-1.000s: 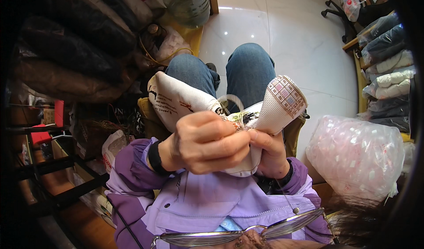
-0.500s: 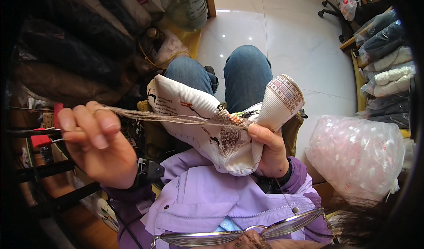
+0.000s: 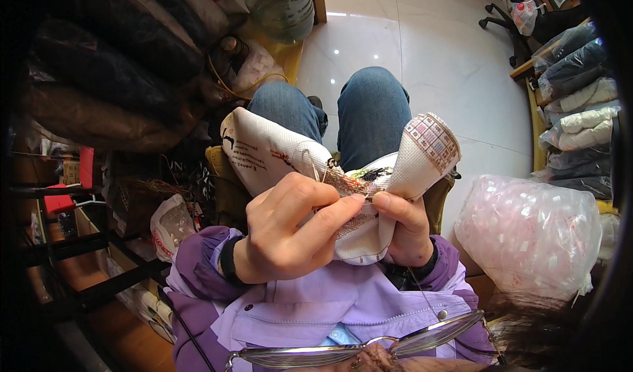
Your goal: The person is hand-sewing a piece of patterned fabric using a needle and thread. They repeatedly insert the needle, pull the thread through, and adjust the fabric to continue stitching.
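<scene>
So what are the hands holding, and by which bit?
The right hand grips the white embroidered cloth where it is bunched near its middle; what, if anything, the left hand holds can't be told.

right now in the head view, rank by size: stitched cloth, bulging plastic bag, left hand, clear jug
1. Bulging plastic bag and stitched cloth: too close to rank, cloth partly covered
2. Left hand
3. Clear jug
</scene>
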A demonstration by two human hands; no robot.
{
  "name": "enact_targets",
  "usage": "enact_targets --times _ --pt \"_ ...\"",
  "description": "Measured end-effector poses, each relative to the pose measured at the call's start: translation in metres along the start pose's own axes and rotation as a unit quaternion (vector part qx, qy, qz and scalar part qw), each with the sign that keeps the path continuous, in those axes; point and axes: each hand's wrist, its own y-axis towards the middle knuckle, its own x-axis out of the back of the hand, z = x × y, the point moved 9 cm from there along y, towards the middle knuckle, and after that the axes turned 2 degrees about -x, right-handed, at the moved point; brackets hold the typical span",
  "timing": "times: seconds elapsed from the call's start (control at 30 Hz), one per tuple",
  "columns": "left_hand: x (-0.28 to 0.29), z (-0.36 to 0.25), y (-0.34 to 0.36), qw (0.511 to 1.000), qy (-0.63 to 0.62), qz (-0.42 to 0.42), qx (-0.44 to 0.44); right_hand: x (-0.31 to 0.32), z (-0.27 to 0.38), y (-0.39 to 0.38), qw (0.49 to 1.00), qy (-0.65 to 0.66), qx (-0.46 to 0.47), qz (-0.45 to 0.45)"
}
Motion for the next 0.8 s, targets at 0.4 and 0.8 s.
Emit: enact_targets --times 0.4,0.8 --pt "-0.011 0.014 0.002 0.999 -0.026 -0.042 0.01 -0.002 0.002 0.002 1.0 -0.001 0.015 0.008" --pt "-0.001 -0.003 0.004 0.998 0.027 0.027 -0.054 -0.001 -0.001 0.001 1.0 0.014 -0.001 -0.006"
